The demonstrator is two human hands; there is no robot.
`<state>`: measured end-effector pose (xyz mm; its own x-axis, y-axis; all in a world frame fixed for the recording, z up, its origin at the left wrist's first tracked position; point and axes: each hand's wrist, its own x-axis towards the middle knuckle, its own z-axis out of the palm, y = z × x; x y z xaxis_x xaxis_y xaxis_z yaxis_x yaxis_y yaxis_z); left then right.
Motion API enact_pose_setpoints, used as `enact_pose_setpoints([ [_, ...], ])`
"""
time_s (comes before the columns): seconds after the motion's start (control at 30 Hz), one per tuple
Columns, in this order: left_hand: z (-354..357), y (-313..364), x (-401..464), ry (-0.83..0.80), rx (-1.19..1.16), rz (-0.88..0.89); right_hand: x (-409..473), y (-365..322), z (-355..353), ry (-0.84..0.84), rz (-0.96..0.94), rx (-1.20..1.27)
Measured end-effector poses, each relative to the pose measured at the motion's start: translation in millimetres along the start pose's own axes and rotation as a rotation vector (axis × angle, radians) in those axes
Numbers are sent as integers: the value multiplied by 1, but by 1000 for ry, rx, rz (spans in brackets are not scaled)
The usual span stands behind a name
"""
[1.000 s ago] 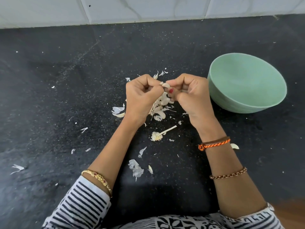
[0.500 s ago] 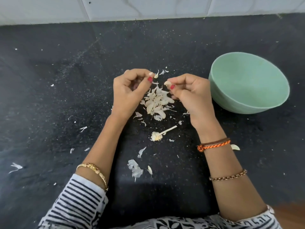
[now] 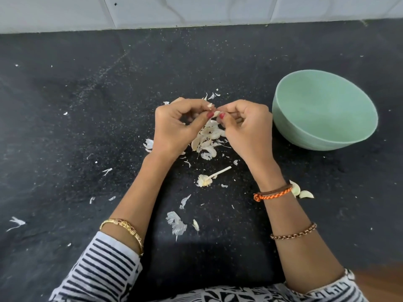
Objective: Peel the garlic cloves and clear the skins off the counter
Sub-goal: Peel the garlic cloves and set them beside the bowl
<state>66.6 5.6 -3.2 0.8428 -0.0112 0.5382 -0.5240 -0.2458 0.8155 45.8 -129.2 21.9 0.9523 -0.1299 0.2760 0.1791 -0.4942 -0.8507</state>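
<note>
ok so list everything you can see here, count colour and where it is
garlic clove: one, pale, pinched between the fingers of both hands above the skin pile
skin pile: one heap, off-white, on the counter under the hands
garlic stem: one, cream, on the counter nearer the person than the pile
loose skins: many, white, scattered over the counter
pieces by the right wrist: two, pale, on the counter; clove or skin, cannot tell
bowl: one, mint green, right of the hands, looks empty
counter: one, black speckled
tiled wall: white, behind the counter
left hand: one, gold bangle
right hand: one, orange and brown bands
</note>
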Motion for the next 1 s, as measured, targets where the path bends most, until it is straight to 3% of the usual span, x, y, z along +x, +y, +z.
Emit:
enact_pose_setpoints([
  [0.13, 1, 0, -1, 0, 79, 82, 1, -2, -2, 6, 16, 18],
  [0.73, 10, 4, -6, 12, 100, 50, 0, -2, -1, -64, 70, 34],
  [0.83, 14, 11, -7, 63, -1, -27, -1, 0, 1, -19, 28, 77],
  [1.0, 19, 22, -4, 163, -381, -264, -4, 1, 8, 106, -108, 147],
])
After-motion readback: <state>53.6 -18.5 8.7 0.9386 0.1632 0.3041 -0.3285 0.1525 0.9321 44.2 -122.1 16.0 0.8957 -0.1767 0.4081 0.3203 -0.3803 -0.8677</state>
